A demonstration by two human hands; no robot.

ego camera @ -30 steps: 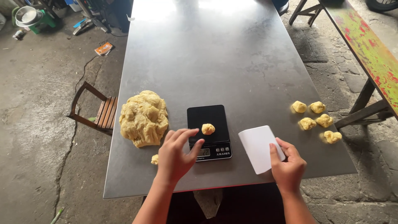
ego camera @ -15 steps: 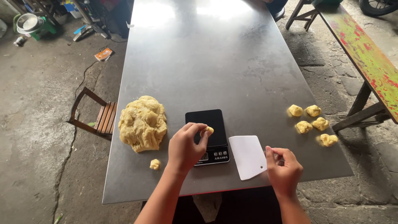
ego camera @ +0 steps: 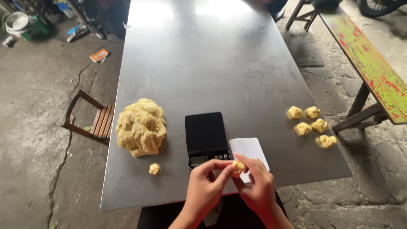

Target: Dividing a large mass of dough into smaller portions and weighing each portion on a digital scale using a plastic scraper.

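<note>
Your left hand (ego camera: pixel 206 183) and right hand (ego camera: pixel 257 185) meet at the near edge of the table (ego camera: pixel 212 63), and together they pinch 1 small dough piece (ego camera: pixel 238 167), a lumpy, pale yellow nugget gripped between the fingertips of both hands. It sits in the air just in front of the digital scale (ego camera: pixel 206 138), a flat black rectangle with a matte weighing plate and a narrow strip of display and buttons along its near edge; nothing rests on the plate. Just beside the scale, under your right hand, lies a white scraper (ego camera: pixel 250 149), a thin, smooth plastic card with rounded corners, partly hidden by your fingers. To the left of the scale sits the large dough mound (ego camera: pixel 141 126), a rough, knobbly heap with deep folds and a dry, crumbly-looking surface. A small dough scrap (ego camera: pixel 154 168) lies near its front edge, apart from it. Well away on the right side of the table, 5 portioned dough lumps (ego camera: pixel 311 121) sit in a loose cluster, each irregular and roughly ball-shaped. The tabletop is a smooth grey metal sheet with a dull sheen and bright glare at the far end. Beside the table on the left stands a wooden chair (ego camera: pixel 95 121) with slats, and on the right a bench (ego camera: pixel 373 68) with worn green and red paint over cracked concrete floor (ego camera: pixel 34 127).
</note>
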